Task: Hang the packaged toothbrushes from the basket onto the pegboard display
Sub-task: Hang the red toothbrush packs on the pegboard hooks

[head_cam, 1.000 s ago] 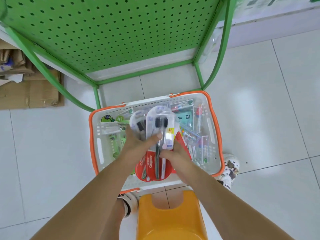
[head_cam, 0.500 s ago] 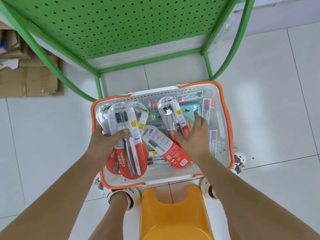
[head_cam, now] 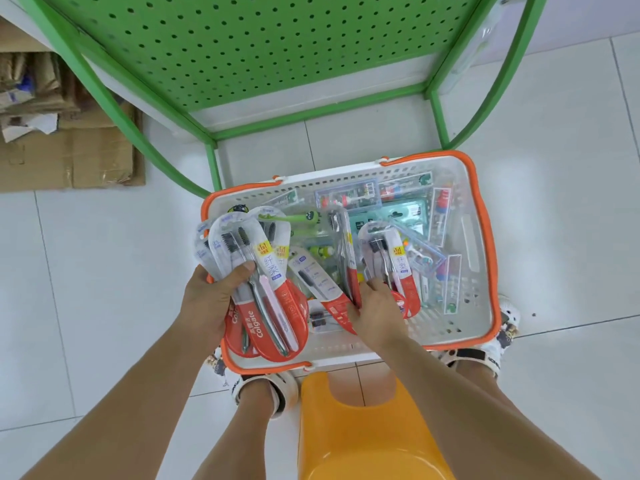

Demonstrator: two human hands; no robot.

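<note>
A white basket with an orange rim [head_cam: 483, 216] sits on the floor below me, holding several packaged toothbrushes. My left hand [head_cam: 211, 299] grips a fanned stack of red-and-clear toothbrush packs [head_cam: 263, 289] over the basket's left side, thumb across the top pack. My right hand [head_cam: 375, 306] reaches into the basket and pinches the lower end of another red toothbrush pack [head_cam: 391, 258], fingers curled at its base. A loose pack [head_cam: 318, 285] lies between my hands. The green pegboard [head_cam: 259, 43] stands just behind the basket, with no hooks or packs showing on it.
The pegboard's green frame legs [head_cam: 211, 161] stand on white tiles close to the basket's far edge. Flattened cardboard [head_cam: 65, 143] lies at the left. An orange stool [head_cam: 363, 431] is between my legs, and my sandalled feet [head_cam: 266, 389] flank the basket's near side.
My right hand has drawn back from the basket's middle and closed on a red pack at the right. My left hand still holds its stack, shifted slightly. The view has moved closer.
</note>
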